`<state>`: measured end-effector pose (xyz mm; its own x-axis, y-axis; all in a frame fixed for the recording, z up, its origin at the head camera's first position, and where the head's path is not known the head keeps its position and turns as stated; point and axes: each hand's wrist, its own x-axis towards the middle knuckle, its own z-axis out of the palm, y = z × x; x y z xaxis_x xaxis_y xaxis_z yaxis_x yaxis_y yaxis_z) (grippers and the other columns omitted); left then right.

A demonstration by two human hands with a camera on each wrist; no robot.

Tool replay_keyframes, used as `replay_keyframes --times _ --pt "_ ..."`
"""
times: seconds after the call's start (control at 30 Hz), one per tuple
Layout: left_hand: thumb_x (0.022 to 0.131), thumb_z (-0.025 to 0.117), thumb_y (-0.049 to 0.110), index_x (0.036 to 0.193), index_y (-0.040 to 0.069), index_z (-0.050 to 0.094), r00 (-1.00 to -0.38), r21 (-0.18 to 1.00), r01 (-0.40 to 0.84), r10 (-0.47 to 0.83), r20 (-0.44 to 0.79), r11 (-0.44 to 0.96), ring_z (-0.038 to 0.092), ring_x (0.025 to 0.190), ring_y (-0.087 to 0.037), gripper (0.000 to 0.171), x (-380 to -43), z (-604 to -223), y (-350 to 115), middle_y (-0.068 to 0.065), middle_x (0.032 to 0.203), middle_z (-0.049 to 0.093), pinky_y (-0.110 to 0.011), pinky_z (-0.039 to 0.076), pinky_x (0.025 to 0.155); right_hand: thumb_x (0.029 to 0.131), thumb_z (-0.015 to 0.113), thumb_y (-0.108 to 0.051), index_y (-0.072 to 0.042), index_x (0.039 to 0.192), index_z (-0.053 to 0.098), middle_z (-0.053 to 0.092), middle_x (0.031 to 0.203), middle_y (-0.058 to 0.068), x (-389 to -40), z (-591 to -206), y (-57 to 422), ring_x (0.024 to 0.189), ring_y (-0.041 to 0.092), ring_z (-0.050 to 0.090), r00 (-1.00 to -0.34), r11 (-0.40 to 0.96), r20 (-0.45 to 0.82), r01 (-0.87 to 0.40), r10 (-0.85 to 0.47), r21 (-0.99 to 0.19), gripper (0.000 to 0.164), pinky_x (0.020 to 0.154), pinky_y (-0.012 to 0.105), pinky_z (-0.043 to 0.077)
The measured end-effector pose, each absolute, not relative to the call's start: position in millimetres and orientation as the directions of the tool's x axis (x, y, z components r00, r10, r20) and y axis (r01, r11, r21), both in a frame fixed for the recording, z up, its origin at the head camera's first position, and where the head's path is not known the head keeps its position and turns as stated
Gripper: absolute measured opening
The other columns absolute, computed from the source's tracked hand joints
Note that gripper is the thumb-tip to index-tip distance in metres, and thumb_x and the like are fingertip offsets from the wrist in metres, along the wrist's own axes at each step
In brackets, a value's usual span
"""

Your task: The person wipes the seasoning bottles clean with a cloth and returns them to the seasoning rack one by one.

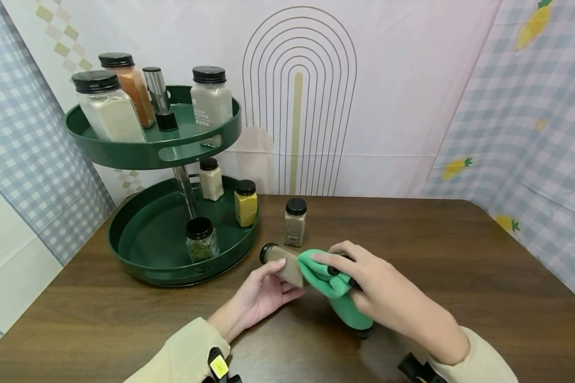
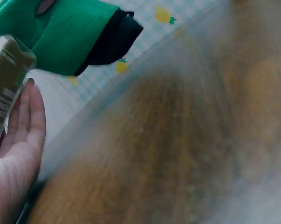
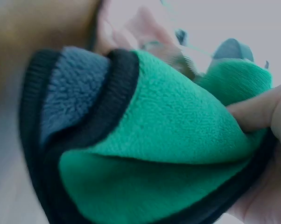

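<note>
Tabletop point(image 1: 436, 250) in brown wood carries a two-tier green rack point(image 1: 144, 229) at the left. Green cloth point(image 1: 333, 288), folded and gripped by the right hand point(image 1: 371, 279), appears to touch the base end of a tilted spice jar point(image 1: 291, 271), though wrist-view blur prevents confirmation; the left hand point(image 1: 264, 293) holds this jar above the tabletop, near an upright jar point(image 1: 295, 226).

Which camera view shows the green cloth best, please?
The right wrist view: the green cloth fills much of it, showing its fuzzy texture and black edging. The head view shows it smaller, in the right hand; the left wrist view, only part, at top left.
</note>
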<state>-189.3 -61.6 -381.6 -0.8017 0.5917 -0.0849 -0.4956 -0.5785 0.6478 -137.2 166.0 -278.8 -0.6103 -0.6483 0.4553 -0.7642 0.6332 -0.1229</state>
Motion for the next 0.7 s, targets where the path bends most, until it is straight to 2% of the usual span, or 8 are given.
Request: replay_keyframes --times 0.1,0.23,0.33,0.5,0.7 --pt "0.098 0.042 0.033 0.114 0.011 0.044 -0.811 0.665 -0.490 0.574 -0.112 -0.563 0.059 0.090 -0.013 0.027 -189.7 -381.5 -61.6 -0.001 0.096 0.062 -0.029 0.044 0.087 0.066 0.051 0.019 -0.027 0.130 0.054 0.053 0.111 -0.002 -137.8 -284.9 161.1 0.088 0.008 0.055 -0.589 0.633 0.474 -0.770 -0.654 -0.084 0.079 0.072 0.025 0.048" --pt "0.098 0.040 0.039 0.124 0.005 0.037 -0.816 0.673 -0.496 0.561 -0.143 -0.549 0.061 0.088 -0.013 0.043 -190.1 -381.1 -60.7 -0.004 0.097 0.061 -0.027 0.046 0.086 0.062 0.055 0.019 -0.028 0.125 0.060 0.053 0.108 0.003 -139.2 -289.5 157.2 0.090 0.013 0.053 -0.594 0.652 0.454 -0.757 -0.664 -0.037 0.078 0.071 0.028 0.048" --pt "0.097 0.039 0.041 0.129 0.000 0.031 -0.817 0.684 -0.492 0.557 -0.149 -0.538 0.061 0.091 -0.013 0.051 -190.9 -380.8 -59.5 -0.006 0.100 0.058 -0.027 0.046 0.086 0.062 0.055 0.017 -0.028 0.120 0.063 0.054 0.107 0.003 -139.5 -290.8 155.6 0.090 0.015 0.053 -0.612 0.668 0.422 -0.744 -0.669 -0.021 0.074 0.071 0.030 0.047" --pt "0.097 0.040 0.041 0.127 0.001 0.030 -0.826 0.705 -0.478 0.542 -0.157 -0.524 0.059 0.092 -0.014 0.052 -192.6 -380.4 -58.5 -0.007 0.101 0.055 -0.028 0.045 0.086 0.064 0.054 0.016 -0.031 0.114 0.067 0.054 0.104 0.000 -137.5 -290.1 156.1 0.083 0.015 0.051 -0.653 0.706 0.386 -0.708 -0.651 -0.008 0.070 0.067 0.030 0.044" --pt "0.097 0.040 0.041 0.131 0.002 0.027 -0.818 0.713 -0.491 0.547 -0.180 -0.500 0.059 0.093 -0.014 0.053 -190.7 -380.7 -60.2 -0.006 0.103 0.058 -0.028 0.045 0.086 0.069 0.067 0.003 -0.032 0.109 0.068 0.053 0.097 0.000 -131.7 -280.0 159.9 0.080 0.017 0.048 -0.723 0.792 0.333 -0.591 -0.605 0.153 0.053 0.062 0.029 0.038"
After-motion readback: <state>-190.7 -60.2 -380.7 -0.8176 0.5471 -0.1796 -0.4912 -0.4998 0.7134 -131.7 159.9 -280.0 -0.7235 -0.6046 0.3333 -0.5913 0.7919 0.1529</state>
